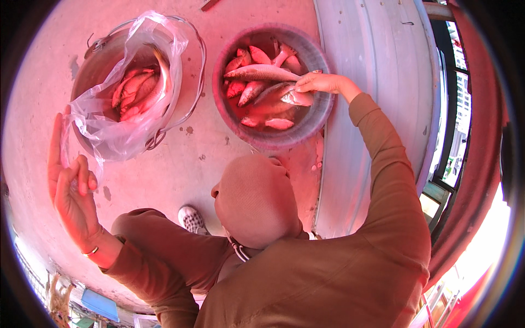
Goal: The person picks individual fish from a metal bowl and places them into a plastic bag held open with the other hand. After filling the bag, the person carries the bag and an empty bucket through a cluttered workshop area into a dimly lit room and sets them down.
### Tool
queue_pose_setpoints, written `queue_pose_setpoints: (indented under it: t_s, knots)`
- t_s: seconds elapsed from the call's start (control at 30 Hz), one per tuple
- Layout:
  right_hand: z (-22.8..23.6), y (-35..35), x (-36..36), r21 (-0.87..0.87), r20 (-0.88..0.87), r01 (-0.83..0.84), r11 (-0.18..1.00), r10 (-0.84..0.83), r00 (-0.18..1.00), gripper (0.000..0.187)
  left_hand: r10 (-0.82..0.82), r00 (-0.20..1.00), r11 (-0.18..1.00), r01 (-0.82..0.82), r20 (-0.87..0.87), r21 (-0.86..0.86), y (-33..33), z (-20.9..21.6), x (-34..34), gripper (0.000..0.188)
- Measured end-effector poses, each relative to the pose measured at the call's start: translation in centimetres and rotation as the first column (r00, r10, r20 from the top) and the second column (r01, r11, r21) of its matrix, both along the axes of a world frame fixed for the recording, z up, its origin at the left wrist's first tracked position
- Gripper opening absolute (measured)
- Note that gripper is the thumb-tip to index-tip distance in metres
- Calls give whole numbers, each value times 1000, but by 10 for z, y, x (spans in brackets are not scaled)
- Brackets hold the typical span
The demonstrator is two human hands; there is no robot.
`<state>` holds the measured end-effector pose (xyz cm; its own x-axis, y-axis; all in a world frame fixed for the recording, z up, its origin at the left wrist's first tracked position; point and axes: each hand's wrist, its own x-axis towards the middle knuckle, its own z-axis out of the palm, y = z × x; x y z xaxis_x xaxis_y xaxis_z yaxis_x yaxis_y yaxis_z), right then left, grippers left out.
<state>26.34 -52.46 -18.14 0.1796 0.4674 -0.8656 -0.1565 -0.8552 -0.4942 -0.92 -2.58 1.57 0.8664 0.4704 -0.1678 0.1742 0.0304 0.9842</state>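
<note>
My right hand [321, 83] is closed on one end of a long silvery fish [262, 72], over the right side of a round tub [319, 117]. More fish [253, 92] lie in murky water below, and a pale-bellied fish [297, 97] is just under my fingers. At the left, my left hand [75, 186] is curled on the edge of a clear plastic bag [98, 128], one finger stretched upward. That bag lines a bucket [82, 82] with a wire handle. Several fish [134, 90] lie inside the bag.
Bucket and tub stand on a stained concrete floor [180, 147]. Along the right runs a grey metal sheet [377, 82]. A checkered shoe [191, 217] is below the containers. At the lower left lies a blue object [100, 304]. Reddish light tints everything.
</note>
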Motion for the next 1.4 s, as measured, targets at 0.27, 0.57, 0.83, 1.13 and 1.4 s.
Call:
queue_pose_setpoints:
  t_s: [0.27, 0.57, 0.83, 1.13, 1.4]
  knots:
    - [2, 17, -11, 58, -129, 280, 958, -271, 954, 39, 17, 1000, 1000, -17, 18, -7, -1, -1, 0, 73]
    - [-6, 20, -10, -32, -99, 245, 969, -247, 964, 51, 15, 1000, 1000, -15, 19, -12, 1, 0, -2, 72]
    - [-2, 23, -15, -30, -129, 256, 966, -258, 958, 49, 22, 1000, 1000, -21, 23, -8, -2, 0, -1, 71]
    - [22, 33, -9, 172, 114, -54, 984, 35, 993, 40, 46, 999, 995, -46, -5, -89, -7, 5, -3, 76]
    - [194, 195, -32, 560, 433, -300, 772, 36, 901, 31, 53, 997, 983, -41, 59, -181, -8, 9, -1, 74]
